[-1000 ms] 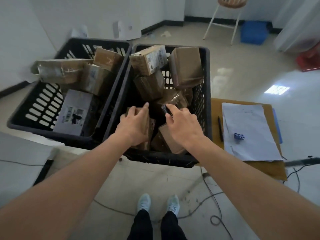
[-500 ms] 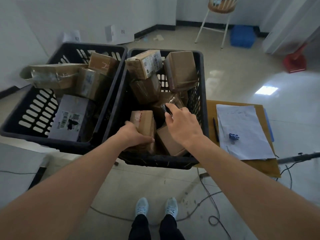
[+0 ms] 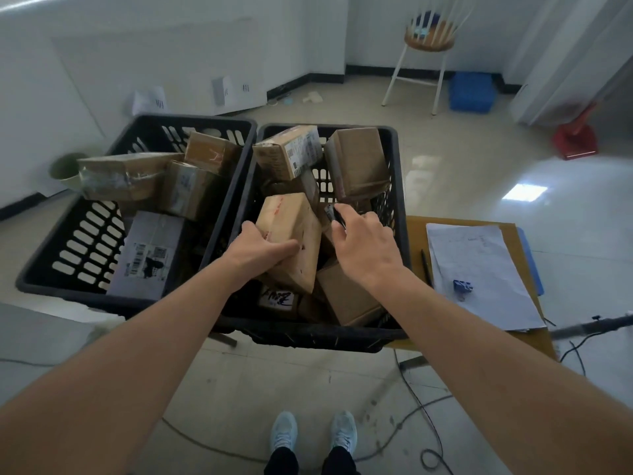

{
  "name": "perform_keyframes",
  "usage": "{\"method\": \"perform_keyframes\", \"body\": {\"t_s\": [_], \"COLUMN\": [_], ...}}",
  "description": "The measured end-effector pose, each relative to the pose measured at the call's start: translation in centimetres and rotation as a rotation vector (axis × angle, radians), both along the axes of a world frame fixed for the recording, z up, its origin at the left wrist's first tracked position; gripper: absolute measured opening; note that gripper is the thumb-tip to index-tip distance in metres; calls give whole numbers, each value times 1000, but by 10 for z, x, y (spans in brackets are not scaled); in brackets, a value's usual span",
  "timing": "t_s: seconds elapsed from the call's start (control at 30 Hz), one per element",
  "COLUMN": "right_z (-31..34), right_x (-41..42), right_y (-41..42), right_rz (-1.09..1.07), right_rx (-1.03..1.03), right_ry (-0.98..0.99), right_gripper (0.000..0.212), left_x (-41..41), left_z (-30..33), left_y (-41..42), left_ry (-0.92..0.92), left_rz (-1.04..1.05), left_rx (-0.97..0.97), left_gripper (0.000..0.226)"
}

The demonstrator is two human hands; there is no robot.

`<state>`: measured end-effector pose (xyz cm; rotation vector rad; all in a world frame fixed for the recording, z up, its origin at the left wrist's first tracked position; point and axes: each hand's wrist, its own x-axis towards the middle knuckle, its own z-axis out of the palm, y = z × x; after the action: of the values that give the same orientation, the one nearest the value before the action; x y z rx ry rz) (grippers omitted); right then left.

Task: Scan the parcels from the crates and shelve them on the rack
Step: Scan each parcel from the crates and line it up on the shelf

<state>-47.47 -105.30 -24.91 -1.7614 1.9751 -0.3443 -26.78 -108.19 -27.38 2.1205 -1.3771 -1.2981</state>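
Two black slotted crates stand side by side, the left crate [image 3: 44, 269] and the right crate [image 3: 308, 337], both holding several brown cardboard parcels. My left hand [image 3: 260, 252] grips a small brown parcel with red print [image 3: 294, 231], lifted and tilted above the right crate's near part. My right hand [image 3: 363, 238] hovers beside it, closed around a small dark scanner [image 3: 334, 214] whose tip shows past my fingers. A labelled parcel [image 3: 291, 152] and a plain box [image 3: 356, 162] lean at the crate's far end.
A wooden board [image 3: 513, 231] to the right carries papers [image 3: 479, 269], a pen [image 3: 425, 265] and a blue clip [image 3: 462, 286]. Cables [image 3: 428, 419] trail on the floor by my shoes. A stool [image 3: 428, 42], blue bin [image 3: 471, 92] and red dustpan [image 3: 575, 142] stand further back.
My left hand closed on the small parcel low in the right crate and raised it, tilting it upward. My right hand stayed beside it with the scanner.
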Motion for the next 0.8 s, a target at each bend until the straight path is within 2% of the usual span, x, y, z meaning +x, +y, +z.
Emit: {"method": "perform_keyframes", "body": {"t_s": [0.13, 0.27, 0.33, 0.5, 0.63, 0.8], "right_z": [13, 22, 25, 32, 31, 27], "right_x": [0, 2, 3, 1, -2, -4], "right_y": [-8, -13, -14, -20, -25, -25], "right_rz": [-20, -42, -58, -131, -132, -121], "right_rx": [-23, -51, -61, -58, -66, -17], "right_ry": [2, -6, -14, -7, 29, 49], "right_gripper": [46, 47, 47, 45, 49, 51], "left_x": [6, 12, 15, 23, 32, 36], "left_z": [18, 40, 46, 53, 54, 54], "left_y": [-8, -10, -10, -11, -11, -5], "left_ry": [30, -104, -129, 36, 160, 92], "left_rz": [-25, -101, -138, -133, -102, -241], "left_rx": [-79, -172, -206, -309, -301, -365], "left_gripper": [93, 110, 109, 98, 100, 100]}}
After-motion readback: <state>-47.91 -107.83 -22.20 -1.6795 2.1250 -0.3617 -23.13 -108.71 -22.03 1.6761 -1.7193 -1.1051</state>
